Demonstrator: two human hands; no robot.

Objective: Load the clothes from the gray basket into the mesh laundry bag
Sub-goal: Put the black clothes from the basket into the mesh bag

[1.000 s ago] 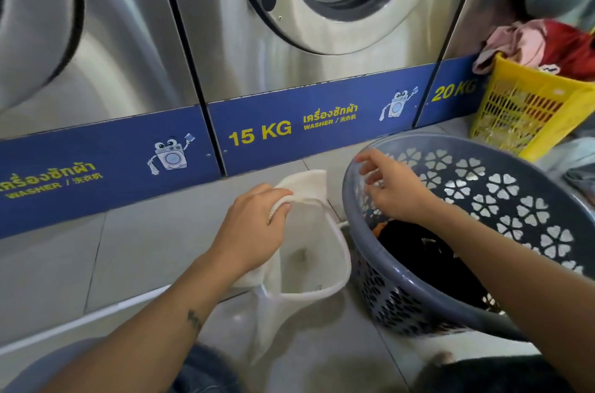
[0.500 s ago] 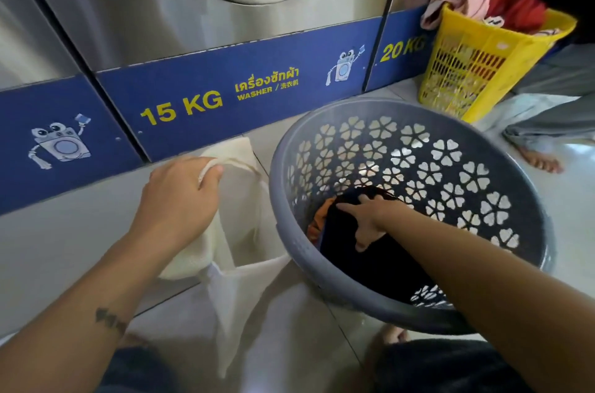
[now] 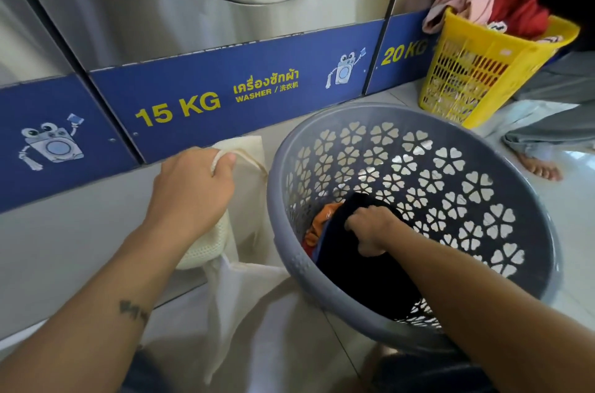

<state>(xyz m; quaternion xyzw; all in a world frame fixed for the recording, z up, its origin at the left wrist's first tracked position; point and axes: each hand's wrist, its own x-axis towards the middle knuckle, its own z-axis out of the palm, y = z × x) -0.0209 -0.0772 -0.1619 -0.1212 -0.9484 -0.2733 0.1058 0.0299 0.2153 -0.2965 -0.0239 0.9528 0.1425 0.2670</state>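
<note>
- Grey plastic: the gray basket (image 3: 415, 122), round, with flower-shaped cut-outs in its wall, stands on the tiled floor (image 3: 74, 251) just in front of the washers and tilts toward me.
- My right hand (image 3: 370, 230) reaches down inside the basket, fingers curled tight into a fistful of the black garment (image 3: 363, 280) that lies on the bottom.
- An orange garment (image 3: 322, 222) is wedged between the black one and the near-left wall of the basket; a strip of red and blue cloth shows below it.
- My left hand (image 3: 190, 196) grips the bunched rim and drawstring of the cream mesh laundry bag (image 3: 244, 292), fingers closed round them, thumb on top.
- The bag hangs from that hand to the floor, just left of the basket and touching its outer wall; no clothes are visible in it.
- My left forearm crosses over the bag's lower half and hides part of it.
- Behind both: steel washers (image 3: 161, 12) with a blue band marked "15 KG" and "20 KG".
- At upper right, a yellow basket (image 3: 483, 70) heaped with pink and red clothes stands against the washers, apart from the grey one.
- Beside it, another person's bare foot (image 3: 541, 167) and grey trouser leg rest on the floor.
</note>
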